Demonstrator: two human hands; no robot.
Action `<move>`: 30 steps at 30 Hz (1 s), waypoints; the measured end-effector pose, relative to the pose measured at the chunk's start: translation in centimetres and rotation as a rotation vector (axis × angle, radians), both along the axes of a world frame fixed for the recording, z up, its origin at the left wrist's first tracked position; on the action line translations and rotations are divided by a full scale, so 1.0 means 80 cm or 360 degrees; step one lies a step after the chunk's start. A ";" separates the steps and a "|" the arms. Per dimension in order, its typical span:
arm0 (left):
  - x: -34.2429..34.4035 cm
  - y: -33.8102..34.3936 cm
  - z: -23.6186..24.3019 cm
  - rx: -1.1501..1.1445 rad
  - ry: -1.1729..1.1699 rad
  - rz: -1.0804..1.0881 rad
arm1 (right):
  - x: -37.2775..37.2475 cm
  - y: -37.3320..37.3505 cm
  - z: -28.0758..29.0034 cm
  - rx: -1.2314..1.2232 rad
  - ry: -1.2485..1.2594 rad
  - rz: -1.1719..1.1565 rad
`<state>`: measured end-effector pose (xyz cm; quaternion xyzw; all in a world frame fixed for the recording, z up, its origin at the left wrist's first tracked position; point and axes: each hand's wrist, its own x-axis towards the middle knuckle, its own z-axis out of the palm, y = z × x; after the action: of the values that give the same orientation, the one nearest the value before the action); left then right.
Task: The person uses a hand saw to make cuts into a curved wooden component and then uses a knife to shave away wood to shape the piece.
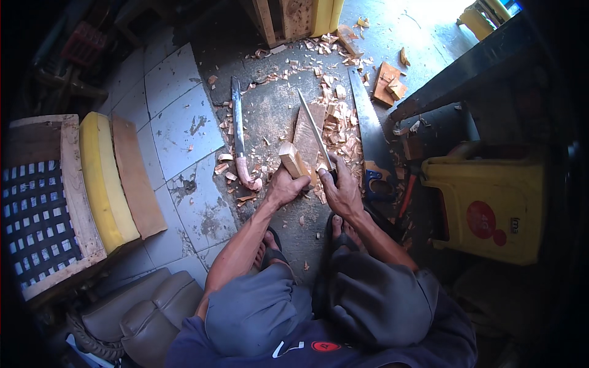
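Observation:
My left hand (284,187) is closed around a short squared wooden block (291,156), which tilts up and away from me. In my right hand (343,190) is a long knife (314,130) with a thin, tapering blade. Its dark handle is mostly hidden by my fingers, and its tip points away and slightly left. The blade runs just right of the block, over a flat wooden board (308,126) on the floor. Pale wood chips (337,122) lie around and beyond the board.
A machete (238,122) with a wooden handle lies left. To the right are a handsaw (368,119), an orange-handled tool (407,195) and a yellow plastic container (491,202). A webbed wooden frame (43,208) and yellow foam (105,184) stand left; wood scraps (388,84) lie ahead.

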<state>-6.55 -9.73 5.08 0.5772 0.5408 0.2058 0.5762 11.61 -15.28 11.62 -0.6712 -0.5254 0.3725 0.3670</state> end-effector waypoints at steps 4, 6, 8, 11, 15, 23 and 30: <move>0.006 -0.001 0.008 0.0231 0.0099 0.0043 | 0.002 -0.001 0.005 -0.0114 0.0053 0.0025; 0.009 0.003 0.010 0.0369 0.0043 0.0111 | -0.003 0.002 0.006 -0.0133 0.0097 0.0045; 0.012 0.004 0.009 0.0326 0.0096 0.0127 | -0.009 0.005 0.014 -0.0127 0.0004 0.0139; 0.006 0.002 0.008 0.0372 0.0136 0.0203 | -0.031 0.010 0.023 0.0292 0.0086 0.0181; 0.011 -0.003 0.000 0.0465 0.0177 0.0229 | -0.035 0.009 0.014 0.0492 0.0109 0.0157; 0.003 -0.010 -0.015 0.0609 0.0063 0.0186 | -0.046 -0.001 0.029 0.0408 0.0108 0.0251; 0.018 -0.007 -0.002 0.0558 -0.0002 0.0253 | -0.038 0.006 -0.008 0.0463 -0.0167 0.0289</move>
<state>-5.10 -10.31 4.94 0.6242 0.5401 0.3421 0.4491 8.54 -14.76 10.95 -0.5792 -0.6507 0.2887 0.3971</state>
